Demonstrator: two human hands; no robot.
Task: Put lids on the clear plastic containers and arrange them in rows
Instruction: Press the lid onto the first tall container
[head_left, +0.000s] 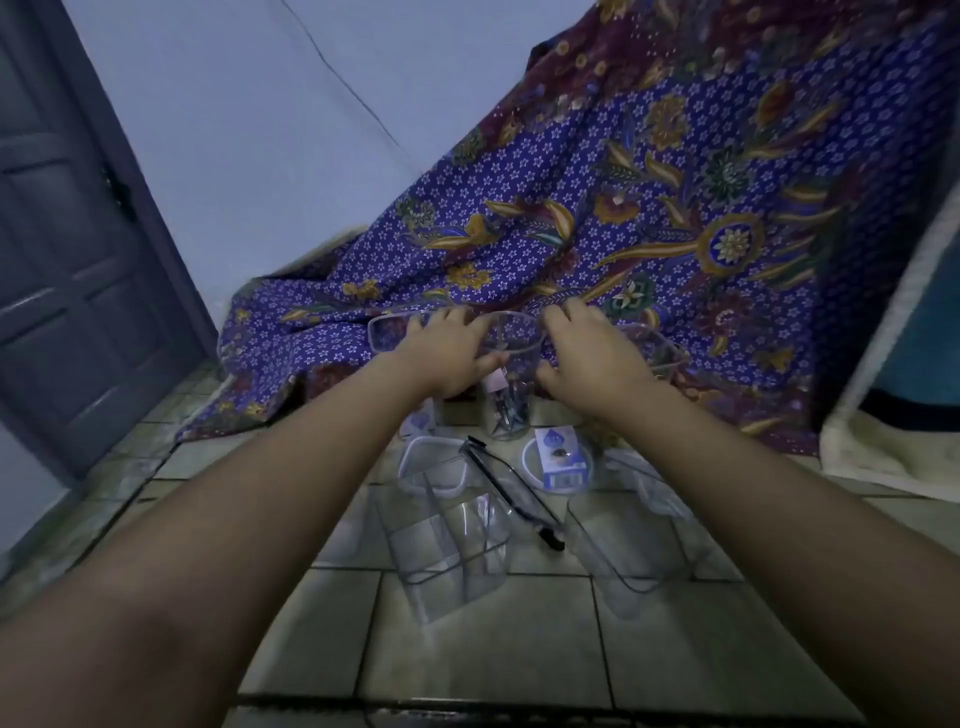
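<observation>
The blue-and-white label (558, 457) is too blurred to read. Both the left hand (451, 349) and right hand (587, 353) clasp a lid (511, 332) atop a clear round container (506, 402) holding dark items.

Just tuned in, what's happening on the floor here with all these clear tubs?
A person is reaching forward with both hands. The left hand and right hand are on the rim of a tall clear round container that stands against the batik cloth. Nearer, a square container stands without a lid, and a round lid lies on the tiled floor.
</observation>
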